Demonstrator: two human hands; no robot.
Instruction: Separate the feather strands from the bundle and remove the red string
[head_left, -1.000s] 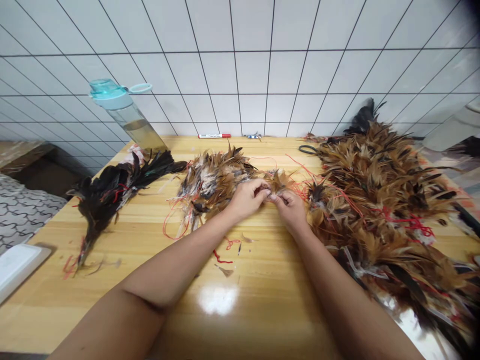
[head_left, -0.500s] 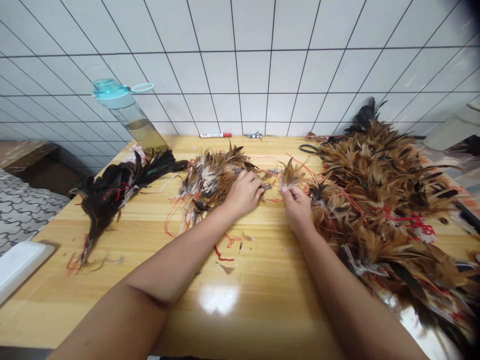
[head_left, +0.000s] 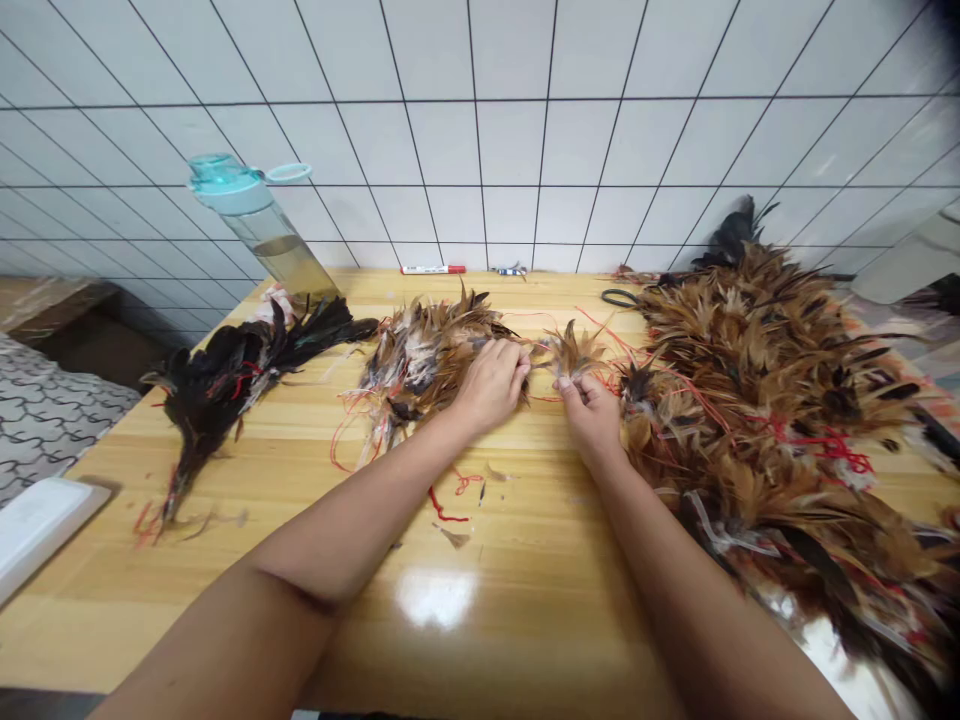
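My right hand (head_left: 592, 410) pinches a small tuft of brown feathers (head_left: 574, 350) by its base, just above the wooden table (head_left: 525, 560). My left hand (head_left: 491, 385) is curled, its fingertips pinching at red string and feathers at the edge of a middle heap of brown and white feathers (head_left: 424, 355). The two hands sit a few centimetres apart. A large pile of brown feathers tied with red string (head_left: 772, 400) lies right of my right hand.
A bundle of black feathers (head_left: 232, 375) lies at the left, beside a tilted clear bottle with a teal lid (head_left: 255, 225). A red-capped marker (head_left: 431, 269) and black scissors (head_left: 619, 297) rest near the tiled wall. Red string scraps (head_left: 450, 495) lie between my forearms. A white slab (head_left: 37, 525) sits at the left edge.
My hands, first pinched together on one tuft, drew apart. The right hand kept the brown tuft and shifted right; the left went to the middle heap. They have since come slightly closer.
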